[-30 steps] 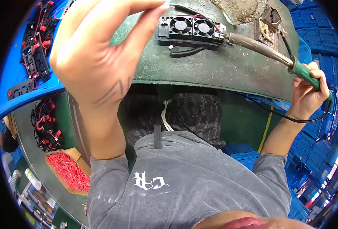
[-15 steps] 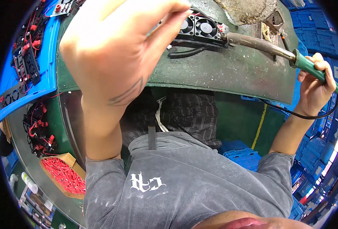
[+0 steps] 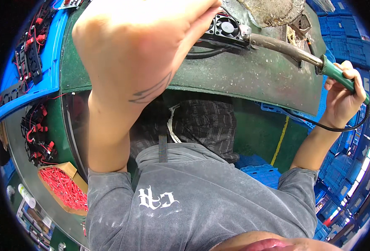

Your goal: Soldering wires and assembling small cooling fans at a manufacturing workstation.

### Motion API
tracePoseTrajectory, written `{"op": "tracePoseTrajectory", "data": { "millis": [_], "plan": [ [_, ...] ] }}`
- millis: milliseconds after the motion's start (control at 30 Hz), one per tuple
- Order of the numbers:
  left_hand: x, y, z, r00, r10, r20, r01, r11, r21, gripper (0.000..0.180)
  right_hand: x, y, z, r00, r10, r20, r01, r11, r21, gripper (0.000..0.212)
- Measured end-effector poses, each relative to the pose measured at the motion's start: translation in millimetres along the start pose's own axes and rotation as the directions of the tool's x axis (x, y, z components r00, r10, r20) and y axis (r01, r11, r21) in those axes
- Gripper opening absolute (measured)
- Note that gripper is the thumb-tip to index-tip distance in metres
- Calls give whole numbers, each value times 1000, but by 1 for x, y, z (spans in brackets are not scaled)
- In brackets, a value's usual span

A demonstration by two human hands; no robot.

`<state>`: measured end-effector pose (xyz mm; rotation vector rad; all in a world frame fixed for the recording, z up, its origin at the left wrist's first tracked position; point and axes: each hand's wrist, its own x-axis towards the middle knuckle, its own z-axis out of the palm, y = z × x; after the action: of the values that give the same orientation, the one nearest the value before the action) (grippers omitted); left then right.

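Observation:
My right hand (image 3: 344, 100) grips the green handle of a soldering iron (image 3: 283, 48). Its metal shaft points left, and the tip meets the right end of a black fan unit (image 3: 227, 27) lying on the green bench. Over the unit's left part reaches my left hand (image 3: 134, 50), thumb and fingers pinched together at the upper edge by the fans. Whatever sits in that pinch, perhaps a thin wire, is too small to make out. A thick black cable (image 3: 212, 53) runs along the unit's near side. My left hand hides the rest of the unit.
A crusty brownish slab (image 3: 274, 10) and a small open box (image 3: 302, 24) sit at the back of the bench (image 3: 251, 77). Left stands a blue bin (image 3: 51, 81) with wired fan parts; below it is a carton of red pieces (image 3: 63, 188). Blue crates (image 3: 343, 39) are stacked right.
My left hand has shifted a little right along the fan unit, covering more of the left fan. The iron stays at the unit's right end in my right hand.

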<state>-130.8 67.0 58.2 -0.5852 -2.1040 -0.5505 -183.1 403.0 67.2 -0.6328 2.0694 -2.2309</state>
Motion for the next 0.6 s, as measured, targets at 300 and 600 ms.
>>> {"op": "tracePoseTrajectory", "data": {
  "millis": [300,600],
  "plan": [
    [-2,-3,3,1000,3,3,-3,1000,-13,16,4,-8,5,997,-33,68,36,998,-43,37],
    [-4,-6,3,1000,5,3,-5,1000,-30,15,10,-15,13,992,-43,119,48,998,-43,36]
  ]
}}
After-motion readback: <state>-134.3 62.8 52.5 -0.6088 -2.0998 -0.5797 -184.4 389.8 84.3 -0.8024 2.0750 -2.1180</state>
